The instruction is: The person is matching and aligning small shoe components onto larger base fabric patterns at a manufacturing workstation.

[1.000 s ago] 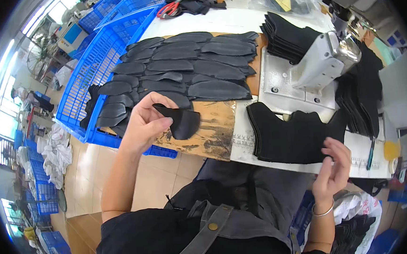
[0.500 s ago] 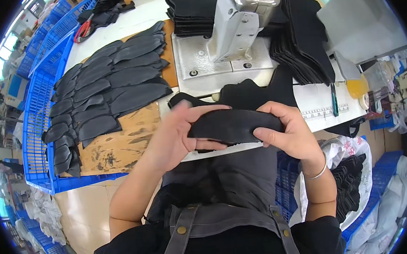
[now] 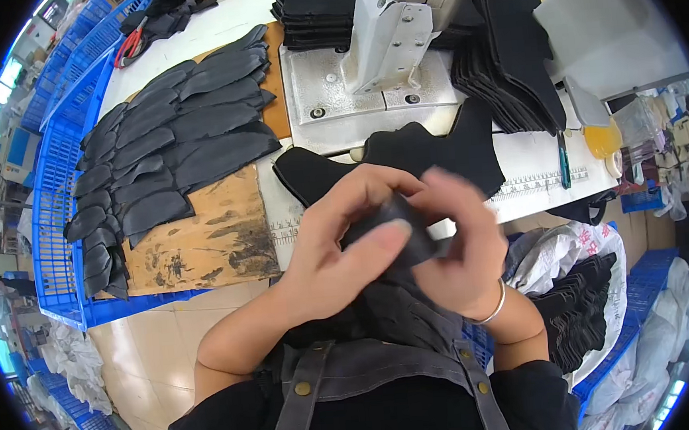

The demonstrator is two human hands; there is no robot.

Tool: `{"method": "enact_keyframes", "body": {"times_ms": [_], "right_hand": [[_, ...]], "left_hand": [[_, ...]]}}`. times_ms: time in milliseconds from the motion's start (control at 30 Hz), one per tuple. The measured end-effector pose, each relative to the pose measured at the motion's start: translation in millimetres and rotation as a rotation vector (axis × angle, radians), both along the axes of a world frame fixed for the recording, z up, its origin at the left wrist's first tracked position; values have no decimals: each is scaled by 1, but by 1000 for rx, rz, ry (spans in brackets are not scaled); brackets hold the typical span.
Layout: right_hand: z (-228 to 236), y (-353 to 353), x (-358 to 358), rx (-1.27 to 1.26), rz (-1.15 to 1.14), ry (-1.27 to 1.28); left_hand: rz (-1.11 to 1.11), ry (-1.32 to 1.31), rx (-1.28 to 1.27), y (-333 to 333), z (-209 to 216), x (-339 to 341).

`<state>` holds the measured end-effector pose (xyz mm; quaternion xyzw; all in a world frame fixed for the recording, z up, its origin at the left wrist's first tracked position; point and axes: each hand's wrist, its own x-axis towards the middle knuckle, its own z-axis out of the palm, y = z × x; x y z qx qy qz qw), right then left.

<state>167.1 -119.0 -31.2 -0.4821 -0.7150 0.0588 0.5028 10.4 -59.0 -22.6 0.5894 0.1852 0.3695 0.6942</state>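
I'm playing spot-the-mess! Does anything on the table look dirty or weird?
Yes: the tan board has dark smudges, heaviest near its front right corner. They look odd against the lighter wood, though maybe it's just from use. The dark piece in the left hand is mostly covered, so I can't tell if it's damaged.

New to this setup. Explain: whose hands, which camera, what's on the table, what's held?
No robot here: these are the wearer's own bare hands, seen from a fisheye camera worn on the head, looking down, so straight edges bend. The left hand holds a dark piece, thumb on top. The right hand is blurred beside it; its grip is unclear. On the white table are a metal machine, a black panel and a board with overlapping dark strips.
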Motion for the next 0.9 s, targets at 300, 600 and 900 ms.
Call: {"method": "enact_keyframes", "body": {"times_ms": [300, 600, 900], "right_hand": [[-7, 1, 36, -498, -98, 770], [7, 14, 79, -788, -18, 294], [11, 26, 80, -838, 54, 95]], "left_hand": [[63, 499, 97, 14, -14, 7], [162, 678, 443, 21, -20, 18], [205, 751, 512, 20, -21, 23]]}}
